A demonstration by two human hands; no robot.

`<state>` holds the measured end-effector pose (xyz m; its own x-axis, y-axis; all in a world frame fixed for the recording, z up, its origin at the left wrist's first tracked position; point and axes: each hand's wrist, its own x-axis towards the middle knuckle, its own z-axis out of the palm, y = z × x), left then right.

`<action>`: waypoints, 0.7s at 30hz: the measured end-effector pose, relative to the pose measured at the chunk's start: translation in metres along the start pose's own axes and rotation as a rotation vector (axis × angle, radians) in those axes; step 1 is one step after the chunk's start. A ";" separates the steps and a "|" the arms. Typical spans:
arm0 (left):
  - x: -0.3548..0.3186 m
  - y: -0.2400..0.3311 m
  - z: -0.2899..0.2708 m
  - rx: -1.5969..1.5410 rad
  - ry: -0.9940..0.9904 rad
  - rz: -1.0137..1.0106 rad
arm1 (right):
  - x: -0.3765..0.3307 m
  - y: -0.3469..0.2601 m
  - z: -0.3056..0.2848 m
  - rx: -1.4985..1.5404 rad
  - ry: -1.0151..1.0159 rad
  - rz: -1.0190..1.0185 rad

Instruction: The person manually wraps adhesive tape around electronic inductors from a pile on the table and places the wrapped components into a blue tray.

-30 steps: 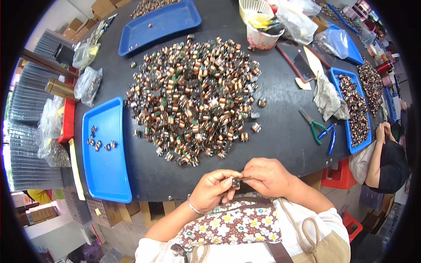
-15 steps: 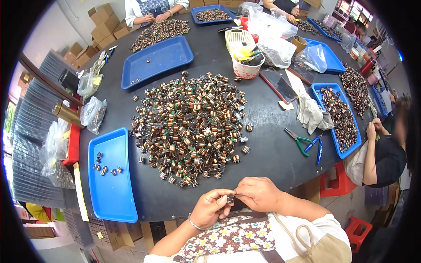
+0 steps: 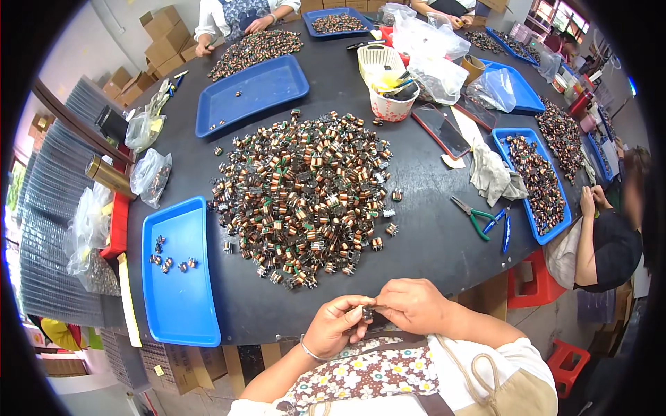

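Note:
My left hand (image 3: 338, 327) pinches a small dark coil component (image 3: 367, 313) between thumb and fingers, just past the table's near edge. Against it, my right hand (image 3: 414, 305) is closed, thumb and forefinger pressed together at the component's upper side. Whatever those right fingertips hold is too small to make out. Ahead of both hands lies a big heap of copper-wound coil components (image 3: 305, 194) with metal pins, some showing green. To its left, a blue tray (image 3: 179, 305) carries several similar coils (image 3: 166, 263).
Green-handled pliers (image 3: 474, 216) and a blue pen-like tool (image 3: 506, 232) lie right of the heap, near a crumpled glove (image 3: 494, 173) and a filled blue tray (image 3: 533, 187). Beyond the heap are another blue tray (image 3: 253, 97) and a white basket (image 3: 392, 104). Co-workers sit across and at right.
The view has shifted slightly. My hands stay together at the coil component with little visible change. Across the table, a co-worker's hands have moved apart, one going left beside the far heap.

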<state>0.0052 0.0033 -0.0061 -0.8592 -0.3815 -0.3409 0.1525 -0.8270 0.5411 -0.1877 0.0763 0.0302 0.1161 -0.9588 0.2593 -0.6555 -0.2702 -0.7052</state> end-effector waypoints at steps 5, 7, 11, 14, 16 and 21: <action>-0.002 -0.001 -0.004 -0.018 0.008 0.003 | 0.005 0.000 0.004 0.012 0.023 0.040; -0.004 -0.001 -0.007 -0.048 0.010 0.023 | 0.007 0.001 0.007 0.034 0.020 0.029; -0.005 0.001 -0.010 -0.111 0.023 0.055 | 0.013 0.002 0.009 0.119 0.011 0.001; -0.004 0.004 -0.010 -0.125 0.026 0.071 | 0.016 0.002 0.009 0.121 -0.022 0.045; -0.002 0.004 -0.010 -0.148 0.022 0.066 | 0.017 0.002 0.009 0.087 -0.075 0.055; 0.003 0.002 -0.012 -0.150 0.036 0.030 | 0.013 0.005 0.013 0.070 -0.077 0.050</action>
<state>0.0090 -0.0050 -0.0155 -0.8355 -0.4191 -0.3554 0.2511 -0.8665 0.4313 -0.1800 0.0619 0.0216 0.1436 -0.9744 0.1732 -0.6084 -0.2250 -0.7610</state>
